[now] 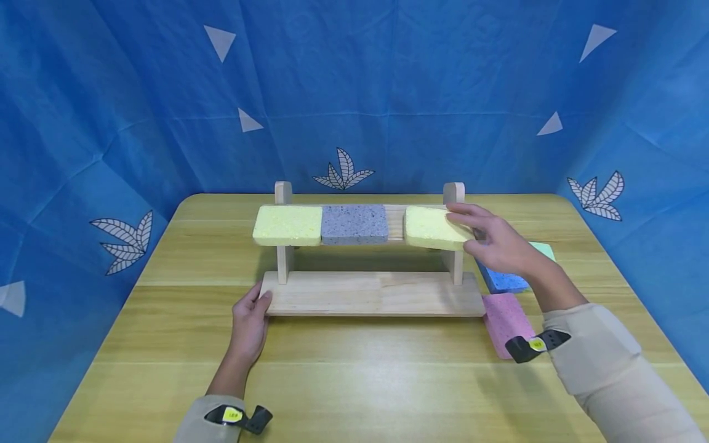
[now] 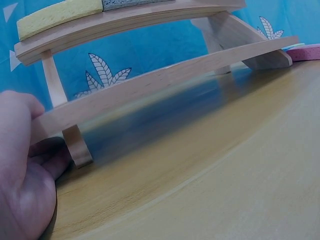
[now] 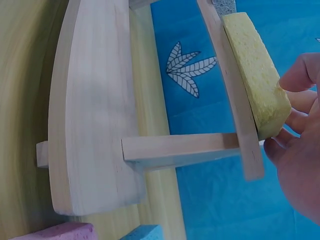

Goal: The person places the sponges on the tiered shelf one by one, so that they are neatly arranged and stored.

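Observation:
A two-tier wooden rack (image 1: 354,294) stands on the table. On its upper board lie a yellow sponge (image 1: 288,224) at the left end and a grey-purple sponge (image 1: 354,223) right beside it. Past a gap of bare wood, a second yellow sponge (image 1: 429,224) lies slightly askew at the right end. My right hand (image 1: 501,246) holds that sponge by its outer end, fingers on top and thumb at the near corner. My left hand (image 1: 249,326) grips the left end of the lower board, thumb above and fingers beneath, as the left wrist view shows.
Right of the rack, a blue sponge (image 1: 505,282) and a pale green one (image 1: 543,248) lie partly behind my right arm. Nearer, a pink sponge (image 1: 505,320) touches the lower board's right end. Blue patterned cloth (image 1: 388,74) hangs around the table (image 1: 360,381).

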### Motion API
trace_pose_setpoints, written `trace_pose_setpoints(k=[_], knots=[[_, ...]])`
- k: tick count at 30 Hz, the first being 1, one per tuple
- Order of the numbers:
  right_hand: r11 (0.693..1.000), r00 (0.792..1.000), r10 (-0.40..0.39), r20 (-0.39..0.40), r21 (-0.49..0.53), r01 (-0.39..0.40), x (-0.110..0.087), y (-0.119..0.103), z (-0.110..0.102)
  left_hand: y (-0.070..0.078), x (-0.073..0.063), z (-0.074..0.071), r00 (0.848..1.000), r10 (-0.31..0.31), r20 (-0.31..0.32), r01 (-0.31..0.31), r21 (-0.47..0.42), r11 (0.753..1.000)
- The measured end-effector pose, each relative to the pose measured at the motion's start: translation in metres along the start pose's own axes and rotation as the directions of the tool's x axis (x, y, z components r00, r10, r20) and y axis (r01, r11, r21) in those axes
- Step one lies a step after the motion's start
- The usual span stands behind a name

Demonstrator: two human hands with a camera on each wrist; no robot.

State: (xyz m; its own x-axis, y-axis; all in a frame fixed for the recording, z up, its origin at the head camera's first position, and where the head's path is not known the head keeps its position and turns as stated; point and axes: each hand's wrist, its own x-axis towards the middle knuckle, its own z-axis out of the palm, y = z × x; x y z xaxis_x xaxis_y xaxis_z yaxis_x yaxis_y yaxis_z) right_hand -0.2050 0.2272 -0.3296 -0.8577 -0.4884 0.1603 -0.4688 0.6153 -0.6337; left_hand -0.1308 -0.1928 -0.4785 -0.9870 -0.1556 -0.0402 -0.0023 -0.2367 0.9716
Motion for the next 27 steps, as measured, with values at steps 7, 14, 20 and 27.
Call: trace_pose_setpoints(k=[7, 14, 20, 27], knots=[[1.000, 1.000, -0.019, 0.012, 0.010, 0.019, 0.008, -0.001, 0.005, 0.001, 0.001, -0.001, 1.000, -0.010, 0.007, 0.010, 0.000, 1.000], [0.998, 0.998, -0.054, 0.022, -0.018, 0.054, 0.016, -0.004, 0.008, 0.000, 0.000, 0.001, 1.000, 0.004, 0.005, -0.004, 0.006, 1.000], [0.999, 0.998, -0.051, 0.035, -0.005, 0.051, 0.019, -0.007, 0.010, 0.000, 0.000, 0.002, 1.000, 0.023, -0.004, -0.023, 0.015, 1.000], [0.998, 0.998, -0.057, 0.041, 0.003, 0.057, 0.021, -0.008, 0.010, 0.001, 0.000, 0.001, 1.000, 0.027, -0.006, -0.027, -0.009, 1.000]])
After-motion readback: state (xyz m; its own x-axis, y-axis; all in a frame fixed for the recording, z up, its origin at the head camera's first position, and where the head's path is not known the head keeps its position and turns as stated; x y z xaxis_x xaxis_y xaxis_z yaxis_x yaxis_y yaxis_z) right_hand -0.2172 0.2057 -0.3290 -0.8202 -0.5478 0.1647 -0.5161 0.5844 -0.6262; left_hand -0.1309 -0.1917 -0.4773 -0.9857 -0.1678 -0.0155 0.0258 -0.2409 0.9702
